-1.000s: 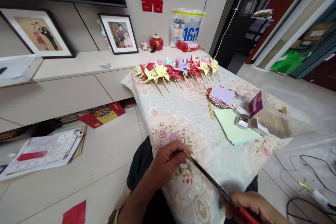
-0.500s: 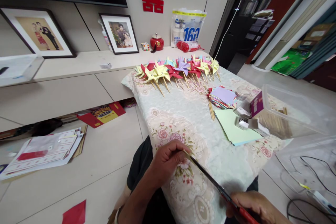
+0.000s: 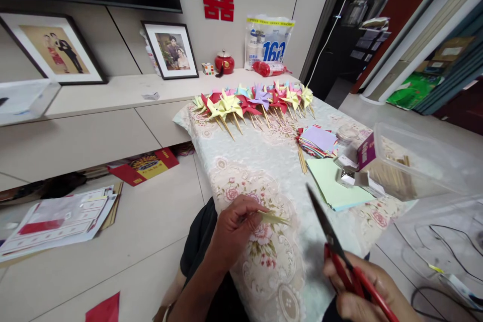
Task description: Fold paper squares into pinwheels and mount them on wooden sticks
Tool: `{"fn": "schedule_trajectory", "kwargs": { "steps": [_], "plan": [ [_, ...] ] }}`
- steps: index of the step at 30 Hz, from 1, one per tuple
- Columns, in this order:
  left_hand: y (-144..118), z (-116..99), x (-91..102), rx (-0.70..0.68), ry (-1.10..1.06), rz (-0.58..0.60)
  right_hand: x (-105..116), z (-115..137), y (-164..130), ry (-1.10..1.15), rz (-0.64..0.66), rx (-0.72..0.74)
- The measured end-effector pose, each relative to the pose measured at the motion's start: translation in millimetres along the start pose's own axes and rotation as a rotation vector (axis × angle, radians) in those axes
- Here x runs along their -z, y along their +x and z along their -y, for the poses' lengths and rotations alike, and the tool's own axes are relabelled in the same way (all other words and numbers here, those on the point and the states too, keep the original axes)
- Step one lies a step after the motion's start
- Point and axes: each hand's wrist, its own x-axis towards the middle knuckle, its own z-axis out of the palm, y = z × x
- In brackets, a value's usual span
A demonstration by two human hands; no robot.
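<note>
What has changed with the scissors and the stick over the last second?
The scissors in the right hand have swung up and away from the thin stick. The left hand still pinches it. The pinwheels haven't moved.

The right hand (image 3: pixel 372 289) and red scissors (image 3: pixel 341 256) run off the bottom edge.

We see our own left hand (image 3: pixel 236 229) and right hand (image 3: pixel 362 294) bare, with no gloves, rings or sleeves reaching the wrists. Both forearms are uncovered as far as they show. Below them a dark, near-black garment (image 3: pixel 199 251) covers our lap and legs.
</note>
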Motion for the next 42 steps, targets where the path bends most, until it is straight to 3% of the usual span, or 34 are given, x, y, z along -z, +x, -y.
{"fn": "schedule_trajectory", "kwargs": {
  "steps": [3,5,10,18,22,28,32,35,38,42],
  "plan": [
    [-3,-1,-10.2,0.134,-0.092,-0.098,-15,3,17,0.082,-0.259,0.001],
    [-5,1,-18.1,0.25,-0.219,-0.155,-29,8,30,0.188,-0.359,-0.026],
    [-10,4,-31.0,0.371,-0.369,-0.165,-61,21,55,0.352,-0.416,0.003],
    [-15,0,-42.1,0.439,-0.489,-0.123,-74,17,69,0.474,-0.326,0.022],
    [-13,-3,-37.6,0.426,-0.54,-0.022,-70,22,68,0.5,-0.295,0.017],
    [-6,0,-15.3,0.259,-0.524,0.108,-63,32,64,0.679,-0.096,-0.038],
    [-4,1,-5.3,0.008,-0.258,0.199,-63,32,62,0.745,0.014,-0.122],
    [-2,-2,-2.1,-0.092,-0.093,0.213,-65,29,61,0.785,0.085,-0.153],
    [-1,-4,-1.4,-0.129,-0.064,0.19,-67,25,59,0.791,0.096,-0.157],
    [-2,1,-0.6,-0.014,-0.246,0.207,-65,20,54,0.707,0.069,-0.088]
  ]
}}
